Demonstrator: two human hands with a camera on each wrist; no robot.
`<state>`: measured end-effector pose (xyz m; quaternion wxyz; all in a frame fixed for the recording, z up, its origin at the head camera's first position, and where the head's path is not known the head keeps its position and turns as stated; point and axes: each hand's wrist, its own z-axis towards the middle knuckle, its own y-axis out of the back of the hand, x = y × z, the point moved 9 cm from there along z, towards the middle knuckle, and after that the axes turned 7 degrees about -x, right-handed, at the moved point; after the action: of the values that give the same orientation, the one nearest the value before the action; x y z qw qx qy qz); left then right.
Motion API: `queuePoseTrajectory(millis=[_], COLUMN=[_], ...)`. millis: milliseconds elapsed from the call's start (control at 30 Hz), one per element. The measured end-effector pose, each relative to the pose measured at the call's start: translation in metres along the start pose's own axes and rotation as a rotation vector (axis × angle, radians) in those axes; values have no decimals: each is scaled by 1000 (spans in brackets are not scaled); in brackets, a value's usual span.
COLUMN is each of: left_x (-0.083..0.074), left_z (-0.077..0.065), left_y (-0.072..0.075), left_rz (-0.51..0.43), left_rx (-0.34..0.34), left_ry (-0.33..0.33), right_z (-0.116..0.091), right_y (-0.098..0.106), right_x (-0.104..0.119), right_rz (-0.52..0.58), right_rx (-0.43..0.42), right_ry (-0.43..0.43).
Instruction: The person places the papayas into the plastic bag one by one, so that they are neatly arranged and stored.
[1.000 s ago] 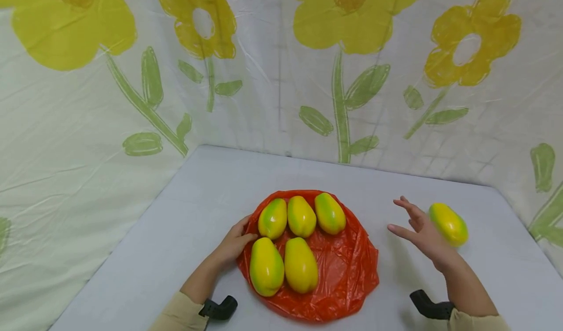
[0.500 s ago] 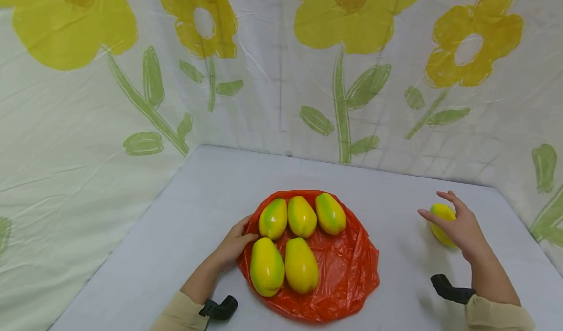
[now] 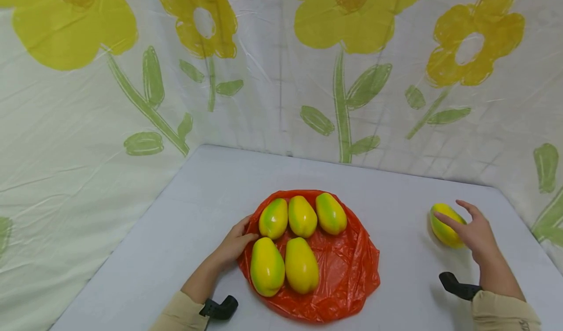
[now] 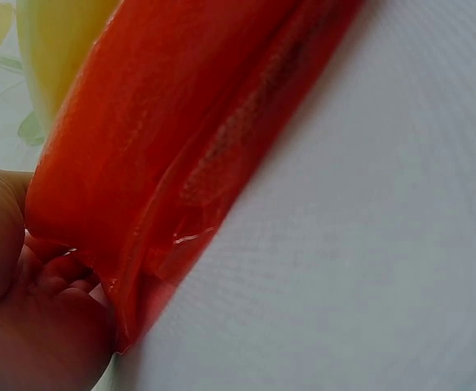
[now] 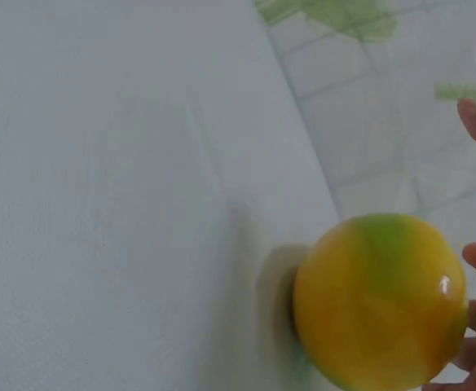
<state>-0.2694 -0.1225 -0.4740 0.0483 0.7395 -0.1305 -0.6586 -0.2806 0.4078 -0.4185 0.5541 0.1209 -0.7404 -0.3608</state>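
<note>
1. No text, label, brand, number or sign can be read in any of the three views.
2. The backdrop cloth (image 3: 281,77) behind the counter carries only painted yellow flowers with green stems and leaves, no writing.
3. A small dark mark sits on the sleeve cuff (image 3: 523,325) at the near right edge of the head view; it is too small and cut off to read.
4. The fruits, the orange plastic sheet (image 3: 343,267) and the counter (image 3: 211,184) show plain surfaces without printing.
</note>
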Motion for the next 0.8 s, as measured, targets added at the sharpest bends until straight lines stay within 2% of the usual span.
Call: queuePoseTrajectory(millis=[100,267,567,633,800], left_x=[-1,-3,-1,-2,-4], left_z=[-1,-1,-1,-1,-2], left_y=[-1,0,0,0,-2], left_rz=[1,-3,-2,-4,-11], left_rx=[6,0,-2,1,31], left_ry=[1,6,13,5,-16], right_z=[2,8,40,38,18], right_y=[-2,-6,-12,-13,-12], right_x=[-9,-18,-52,-50,-34], right_rz=[0,9,28,31,50], right_rx=[1,-10,-75,-76,-56], right_ry=[-31,-25,-45,-55,-78])
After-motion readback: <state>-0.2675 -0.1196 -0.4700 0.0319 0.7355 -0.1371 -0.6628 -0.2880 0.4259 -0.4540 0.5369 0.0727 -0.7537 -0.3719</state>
